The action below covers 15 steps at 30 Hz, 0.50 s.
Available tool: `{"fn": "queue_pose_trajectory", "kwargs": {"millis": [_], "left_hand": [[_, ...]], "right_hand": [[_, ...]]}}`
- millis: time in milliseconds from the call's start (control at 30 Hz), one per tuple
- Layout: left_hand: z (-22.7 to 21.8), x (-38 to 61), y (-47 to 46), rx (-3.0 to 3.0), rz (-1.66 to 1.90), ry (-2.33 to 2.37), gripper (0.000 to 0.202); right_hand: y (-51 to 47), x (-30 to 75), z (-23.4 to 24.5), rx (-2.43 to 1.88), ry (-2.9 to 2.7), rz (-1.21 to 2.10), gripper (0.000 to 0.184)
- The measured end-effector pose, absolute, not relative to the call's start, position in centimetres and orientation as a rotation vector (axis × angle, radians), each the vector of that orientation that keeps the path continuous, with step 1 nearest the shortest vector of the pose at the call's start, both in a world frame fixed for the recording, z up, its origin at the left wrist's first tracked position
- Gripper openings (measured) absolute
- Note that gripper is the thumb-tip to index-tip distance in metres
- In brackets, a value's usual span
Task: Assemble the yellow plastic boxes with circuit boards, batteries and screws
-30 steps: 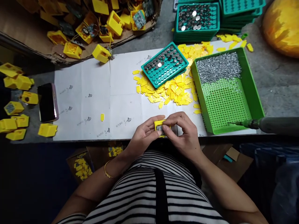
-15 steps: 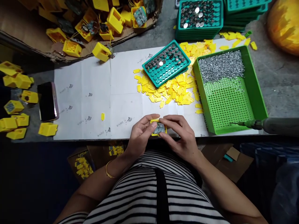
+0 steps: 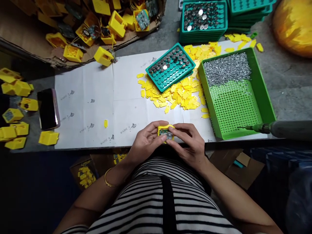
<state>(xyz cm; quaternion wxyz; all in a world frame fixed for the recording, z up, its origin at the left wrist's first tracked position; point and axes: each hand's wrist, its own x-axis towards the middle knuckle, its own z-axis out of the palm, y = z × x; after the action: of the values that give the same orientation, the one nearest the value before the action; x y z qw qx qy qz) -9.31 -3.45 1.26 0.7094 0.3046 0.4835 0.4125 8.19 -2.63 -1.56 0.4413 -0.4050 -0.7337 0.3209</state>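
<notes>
A small yellow plastic casing (image 3: 170, 126) is held at the table's front edge, close to my body. A grey insert and a bit of green circuit board (image 3: 163, 131) show inside it. My left hand (image 3: 149, 138) grips the casing from the left, its thumb lying over the grey insert. From the right, my right hand (image 3: 188, 141) closes on the casing with thumb and fingertips. Just beyond the hands spreads a pile of small yellow plates (image 3: 187, 94), with a teal tray (image 3: 162, 79) of button cells resting on it.
A green basket (image 3: 264, 94) of small metal screws stands right, an electric screwdriver (image 3: 280, 129) reaching over its front. Further left are a phone (image 3: 48, 109), loose yellow casings (image 3: 48, 137) and a cardboard box (image 3: 131, 37) of wired casings. Stacked teal trays (image 3: 204, 37) stand behind.
The grey insert has shifted in the casing, and green circuit board now shows above it. Both hands stay around the casing. The whole view has moved slightly.
</notes>
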Motion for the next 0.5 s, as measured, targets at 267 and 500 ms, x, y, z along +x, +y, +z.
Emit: {"fn": "queue_pose_trajectory", "kwargs": {"millis": [267, 500], "left_hand": [[1.1, -9.0, -3.4, 0.656, 0.922, 1.109, 0.031], [1.1, -8.1, -3.6, 0.63, 0.954, 1.081, 0.022]], "right_hand": [[-2.6, 8.0, -1.3, -1.028, -1.793, 0.793, 0.042], [-1.9, 6.4, -0.2, -1.258, -1.44, 1.121, 0.012]]}}
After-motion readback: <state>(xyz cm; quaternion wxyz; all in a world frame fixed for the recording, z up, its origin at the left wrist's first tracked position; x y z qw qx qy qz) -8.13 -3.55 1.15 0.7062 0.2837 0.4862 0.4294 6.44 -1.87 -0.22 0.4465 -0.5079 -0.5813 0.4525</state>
